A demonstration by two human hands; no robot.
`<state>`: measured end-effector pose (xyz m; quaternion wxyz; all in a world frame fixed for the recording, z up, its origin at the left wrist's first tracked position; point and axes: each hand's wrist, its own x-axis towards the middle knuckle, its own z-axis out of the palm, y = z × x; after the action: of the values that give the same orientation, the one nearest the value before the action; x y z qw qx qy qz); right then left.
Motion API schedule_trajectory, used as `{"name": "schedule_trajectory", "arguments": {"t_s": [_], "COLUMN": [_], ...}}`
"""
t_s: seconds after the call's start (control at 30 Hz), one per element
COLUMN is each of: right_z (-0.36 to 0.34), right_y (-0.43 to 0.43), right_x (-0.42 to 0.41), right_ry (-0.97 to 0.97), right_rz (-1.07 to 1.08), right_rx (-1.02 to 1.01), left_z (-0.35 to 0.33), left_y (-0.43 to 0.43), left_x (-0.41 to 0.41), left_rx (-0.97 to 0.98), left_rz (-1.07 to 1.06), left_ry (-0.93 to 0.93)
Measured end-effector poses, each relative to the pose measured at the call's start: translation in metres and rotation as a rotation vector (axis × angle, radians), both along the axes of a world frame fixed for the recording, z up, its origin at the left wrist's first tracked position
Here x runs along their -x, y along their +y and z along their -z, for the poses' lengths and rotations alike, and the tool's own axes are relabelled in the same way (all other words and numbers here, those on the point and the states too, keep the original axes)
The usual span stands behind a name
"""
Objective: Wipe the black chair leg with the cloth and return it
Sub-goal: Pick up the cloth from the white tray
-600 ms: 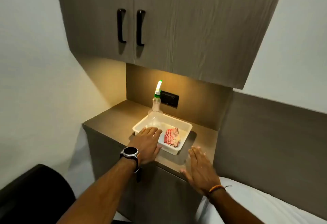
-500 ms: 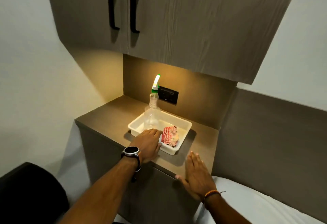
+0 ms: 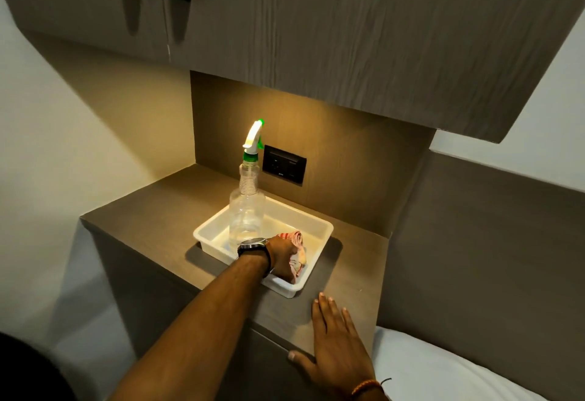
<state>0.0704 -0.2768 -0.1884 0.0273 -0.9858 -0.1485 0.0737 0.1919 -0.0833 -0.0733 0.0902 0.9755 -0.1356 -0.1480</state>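
A red-and-white striped cloth point(image 3: 297, 239) lies crumpled in a white plastic tray point(image 3: 316, 226) on the brown counter. My left hand point(image 3: 283, 258), with a black watch on the wrist, reaches into the tray and its fingers close around the cloth. My right hand point(image 3: 335, 346) rests flat and open on the counter's front right corner, below the tray. A dark rounded shape, probably the black chair point(image 3: 28, 369), shows at the bottom left; its leg is out of view.
A clear spray bottle point(image 3: 247, 207) with a white-and-green trigger stands in the tray's left half, close to my left wrist. A black socket plate point(image 3: 284, 164) sits on the back panel. Wall cabinets point(image 3: 316, 26) hang overhead. A white bed point(image 3: 443, 375) lies at the bottom right.
My left hand moved from the tray's near rim into the tray and closed on the cloth. My right hand settled flat on the counter edge. The view has come closer.
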Motion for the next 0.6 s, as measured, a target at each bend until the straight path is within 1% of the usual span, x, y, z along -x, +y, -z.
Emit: {"name": "schedule_trajectory", "arguments": {"t_s": [0.07,0.17,0.23,0.33,0.4,0.47,0.53,0.6], "right_z": [-0.002,-0.005,-0.005,-0.006,-0.007,-0.009,-0.010,-0.012], "right_y": [0.001,0.000,0.000,0.000,0.001,0.002,0.003,0.004], "right_x": [0.000,-0.001,-0.001,-0.001,-0.001,0.000,0.002,0.004], "right_ry": [-0.010,-0.006,0.014,0.036,0.044,0.029,0.006,0.009], "right_rz": [-0.012,-0.029,-0.045,-0.045,-0.039,-0.035,-0.017,-0.001], "right_rx": [0.015,0.034,0.030,0.010,0.006,0.020,0.035,0.039], "left_z": [0.002,0.002,0.002,0.003,0.002,0.001,-0.004,-0.010], "left_y": [-0.005,-0.008,-0.006,-0.003,-0.003,0.000,0.007,0.016], "left_x": [-0.004,-0.005,-0.008,-0.007,-0.002,0.001,0.005,0.012], "left_rx": [-0.026,-0.054,-0.002,0.022,0.099,0.237,0.368,0.525], "left_rz": [0.046,0.077,0.029,0.019,-0.008,-0.073,-0.194,-0.359], "left_ry": [-0.016,-0.119,-0.118,-0.158,-0.237,-0.305,-0.364,-0.400]}}
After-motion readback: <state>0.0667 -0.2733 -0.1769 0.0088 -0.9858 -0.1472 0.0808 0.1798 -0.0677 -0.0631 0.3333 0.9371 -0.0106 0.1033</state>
